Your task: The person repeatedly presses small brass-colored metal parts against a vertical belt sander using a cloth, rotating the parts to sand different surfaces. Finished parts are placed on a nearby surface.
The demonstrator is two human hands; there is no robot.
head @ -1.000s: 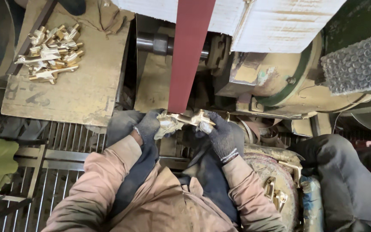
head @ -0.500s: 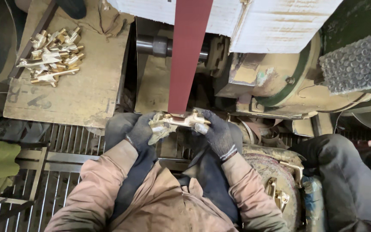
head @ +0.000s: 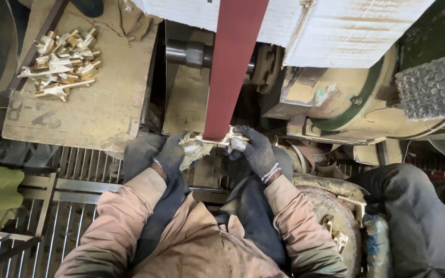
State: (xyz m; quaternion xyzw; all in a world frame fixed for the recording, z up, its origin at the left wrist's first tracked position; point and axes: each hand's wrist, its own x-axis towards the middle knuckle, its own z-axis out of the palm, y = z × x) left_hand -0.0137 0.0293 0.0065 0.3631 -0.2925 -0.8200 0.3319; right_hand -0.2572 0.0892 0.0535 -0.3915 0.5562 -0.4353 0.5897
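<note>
- The left hand (head: 172,153), in a dark knit glove, is closed around the left end of a brass fitting (head: 213,141); a pale rag or pad sits between its palm and the metal.
- The right hand (head: 256,149), in the same kind of glove with a white cuff edge, is curled shut on the fitting's right end, fingers over the top.
- The brass fitting lies crosswise between the two hands, held level just in front of the person's chest, and its middle meets the lower end of the red sanding belt (head: 231,67).
- Whether the metal presses hard on the belt or only touches it cannot be told.
- The belt runs up and away from the hands, passing under a white machine housing (head: 336,25).
- Well apart to the upper left, a pile of brass fittings (head: 64,62) lies on a worn wooden board (head: 93,108).
- Below the hands a metal floor grate (head: 78,206) shows beside the tan sleeves.
- At the right edge, another person's dark-clothed leg (head: 413,216) sits near a dusty round machine part (head: 330,211).
</note>
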